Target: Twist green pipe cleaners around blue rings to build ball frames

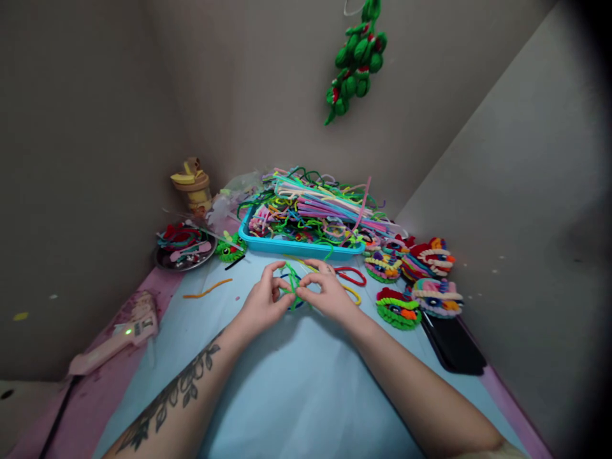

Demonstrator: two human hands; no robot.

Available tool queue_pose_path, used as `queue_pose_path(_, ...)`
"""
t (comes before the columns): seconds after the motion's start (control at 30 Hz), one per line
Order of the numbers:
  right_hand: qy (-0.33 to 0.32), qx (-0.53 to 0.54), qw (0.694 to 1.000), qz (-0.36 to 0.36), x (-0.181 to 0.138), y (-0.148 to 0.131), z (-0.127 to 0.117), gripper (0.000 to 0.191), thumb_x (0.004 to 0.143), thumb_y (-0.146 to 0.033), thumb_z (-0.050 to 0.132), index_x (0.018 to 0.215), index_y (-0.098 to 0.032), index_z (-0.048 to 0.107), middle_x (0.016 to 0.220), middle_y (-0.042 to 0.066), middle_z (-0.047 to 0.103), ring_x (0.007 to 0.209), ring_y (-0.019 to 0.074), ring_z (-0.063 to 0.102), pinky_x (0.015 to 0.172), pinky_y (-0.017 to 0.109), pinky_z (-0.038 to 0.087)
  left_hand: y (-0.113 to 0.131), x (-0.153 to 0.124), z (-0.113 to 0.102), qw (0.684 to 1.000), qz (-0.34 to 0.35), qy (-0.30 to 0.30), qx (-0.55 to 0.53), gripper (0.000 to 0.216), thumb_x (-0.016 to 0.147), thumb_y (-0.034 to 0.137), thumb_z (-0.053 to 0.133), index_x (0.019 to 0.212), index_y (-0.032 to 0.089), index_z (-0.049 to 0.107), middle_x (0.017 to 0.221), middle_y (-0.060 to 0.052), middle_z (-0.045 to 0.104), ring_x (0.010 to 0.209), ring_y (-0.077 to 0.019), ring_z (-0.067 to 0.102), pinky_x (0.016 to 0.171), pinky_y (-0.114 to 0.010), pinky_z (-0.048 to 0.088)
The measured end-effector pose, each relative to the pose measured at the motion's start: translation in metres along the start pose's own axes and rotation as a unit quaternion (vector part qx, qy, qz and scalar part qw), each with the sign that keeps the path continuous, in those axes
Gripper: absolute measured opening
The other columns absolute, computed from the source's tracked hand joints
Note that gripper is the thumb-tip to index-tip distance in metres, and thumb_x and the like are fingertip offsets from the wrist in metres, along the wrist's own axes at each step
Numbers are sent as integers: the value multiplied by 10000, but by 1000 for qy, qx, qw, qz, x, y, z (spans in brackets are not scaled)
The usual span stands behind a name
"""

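Between my two hands, above the blue table cover, is a small piece of bent green pipe cleaners (292,275) with a dark blue loop around it. My left hand (270,296) pinches it from the left, thumb and fingers closed on the green strands. From the right, my right hand (325,293) pinches the same piece with thumb and forefinger. A red pipe cleaner (352,275) lies bent just beyond my right hand, and a yellow one (354,294) curves out beside it. An orange pipe cleaner (208,289) rests to the left of my left hand.
A blue tray (301,246) heaped with pipe cleaners stands at the back. Several finished colourful heads (399,309) and a black phone (452,344) sit at right. At left are a pink glue gun (115,341), a metal bowl (184,261) and a green figure (230,248).
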State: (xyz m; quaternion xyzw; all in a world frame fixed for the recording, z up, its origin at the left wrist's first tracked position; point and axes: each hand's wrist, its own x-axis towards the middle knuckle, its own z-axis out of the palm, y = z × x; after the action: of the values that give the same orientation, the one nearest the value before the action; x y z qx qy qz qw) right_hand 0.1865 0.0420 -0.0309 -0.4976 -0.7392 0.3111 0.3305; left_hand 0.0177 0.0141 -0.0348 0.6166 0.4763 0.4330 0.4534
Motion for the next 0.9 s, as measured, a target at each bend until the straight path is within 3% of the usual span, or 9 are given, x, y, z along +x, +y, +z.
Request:
queue_pose_path(0.13,-9,89,995,36,3,4,1,114,728,-250,631,638,-181,635,1203,102,504,1200,246,427,998,424,289,0,1,-1,996,39,78,30,525,734,267,599,1212,217,386,988,-38,595,539,-72,460,527,-212,363)
queue_pose_path(0.23,10,165,984,61,5,7,1,155,744,-286,603,636,-176,612,1166,104,529,1188,235,450,984,398,311,-3,3,-4,989,27,135,46,405,761,296,578,1133,203,444,866,-15,602,526,-76,456,525,-209,359)
queue_pose_path(0.4,31,223,972,63,5,9,5,188,732,-332,604,613,-186,592,1051,84,581,1177,242,454,976,381,312,-6,3,-1,995,-14,101,23,362,749,328,600,1069,187,508,732,-9,650,537,-102,497,526,-210,359)
queue_pose_path(0.6,40,237,969,54,4,12,15,213,719,-396,627,644,-197,619,1124,85,543,1164,242,458,973,373,317,-4,3,6,996,-45,54,-54,404,723,305,623,1091,148,569,717,-27,660,589,-116,539,532,-209,375)
queue_pose_path(0.9,48,231,971,48,2,10,16,230,710,-404,642,610,-198,619,1037,63,584,1128,244,483,949,370,343,-2,7,0,990,-76,68,-98,296,658,288,682,913,140,708,627,-9,644,470,-80,442,452,-201,325)
